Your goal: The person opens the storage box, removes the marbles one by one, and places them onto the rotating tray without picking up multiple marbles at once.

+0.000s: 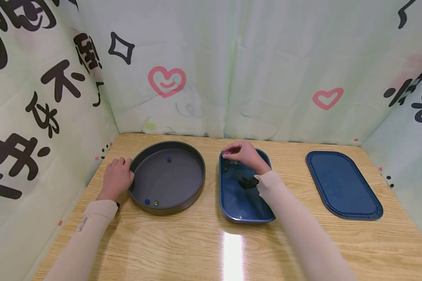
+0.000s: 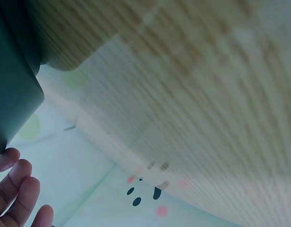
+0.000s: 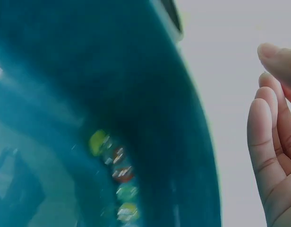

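A round dark pan (image 1: 167,183) sits on the table with two blue marbles and a greenish clear marble (image 1: 156,203) inside. My left hand (image 1: 117,176) holds its left side, the thumb by the rim; in the left wrist view curled fingers (image 2: 23,189) meet the pan's edge. Over the far left corner of a deep blue rectangular container (image 1: 232,210), my right hand (image 1: 244,155) pinches a small greenish marble (image 1: 223,154) between thumb and fingertips. Below it, several coloured marbles (image 3: 123,174) lie in a row along the container's inner edge. The right wrist view hides the pinched marble.
A flat blue lid (image 1: 344,185) lies on the right of the wooden table (image 1: 168,246). Printed curtains (image 1: 211,78) stand behind the table and along both sides. The pan and container are a short gap apart.
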Demonstrator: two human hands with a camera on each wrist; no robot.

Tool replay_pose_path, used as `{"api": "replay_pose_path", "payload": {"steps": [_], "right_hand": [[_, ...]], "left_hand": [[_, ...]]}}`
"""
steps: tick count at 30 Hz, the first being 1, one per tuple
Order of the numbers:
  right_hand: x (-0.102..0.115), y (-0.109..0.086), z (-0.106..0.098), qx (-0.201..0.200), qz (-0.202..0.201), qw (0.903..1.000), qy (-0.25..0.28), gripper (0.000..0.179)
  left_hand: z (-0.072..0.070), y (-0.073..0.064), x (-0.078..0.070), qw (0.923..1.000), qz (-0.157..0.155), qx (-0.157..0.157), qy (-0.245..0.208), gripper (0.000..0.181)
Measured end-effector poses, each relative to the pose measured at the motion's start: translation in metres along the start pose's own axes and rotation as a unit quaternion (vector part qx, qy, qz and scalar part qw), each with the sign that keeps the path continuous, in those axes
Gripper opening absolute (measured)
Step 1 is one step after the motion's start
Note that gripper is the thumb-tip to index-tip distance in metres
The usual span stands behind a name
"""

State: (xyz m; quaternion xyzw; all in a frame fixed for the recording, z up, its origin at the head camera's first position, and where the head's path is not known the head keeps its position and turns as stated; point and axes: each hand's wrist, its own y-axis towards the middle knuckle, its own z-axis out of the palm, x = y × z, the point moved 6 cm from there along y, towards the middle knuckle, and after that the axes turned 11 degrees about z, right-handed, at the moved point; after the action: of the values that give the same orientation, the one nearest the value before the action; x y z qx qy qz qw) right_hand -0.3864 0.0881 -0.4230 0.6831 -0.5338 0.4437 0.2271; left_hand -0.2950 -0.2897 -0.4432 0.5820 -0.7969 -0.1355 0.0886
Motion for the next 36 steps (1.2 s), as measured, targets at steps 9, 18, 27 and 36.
{"api": "replay_pose_path", "payload": {"steps": [9, 18, 27, 36], "right_hand": [[0.033, 0.011, 0.017, 0.012, -0.007, 0.9996, 0.026, 0.025], [0.066, 0.028, 0.052, 0.043, -0.039, 0.9972, 0.048, 0.023], [0.085, 0.043, 0.091, 0.079, -0.058, 0.9932, 0.062, 0.024], [0.089, 0.056, 0.127, 0.092, -0.073, 0.9923, 0.041, 0.022]], "left_hand": [[-0.001, -0.001, 0.000, 0.9999, 0.005, -0.010, 0.007, 0.021], [0.001, -0.001, 0.001, 0.9997, 0.008, -0.020, 0.008, 0.021], [-0.001, -0.001, -0.001, 0.9995, 0.008, -0.032, 0.002, 0.018], [-0.001, 0.000, 0.001, 0.9997, -0.003, -0.022, 0.001, 0.017]]}}
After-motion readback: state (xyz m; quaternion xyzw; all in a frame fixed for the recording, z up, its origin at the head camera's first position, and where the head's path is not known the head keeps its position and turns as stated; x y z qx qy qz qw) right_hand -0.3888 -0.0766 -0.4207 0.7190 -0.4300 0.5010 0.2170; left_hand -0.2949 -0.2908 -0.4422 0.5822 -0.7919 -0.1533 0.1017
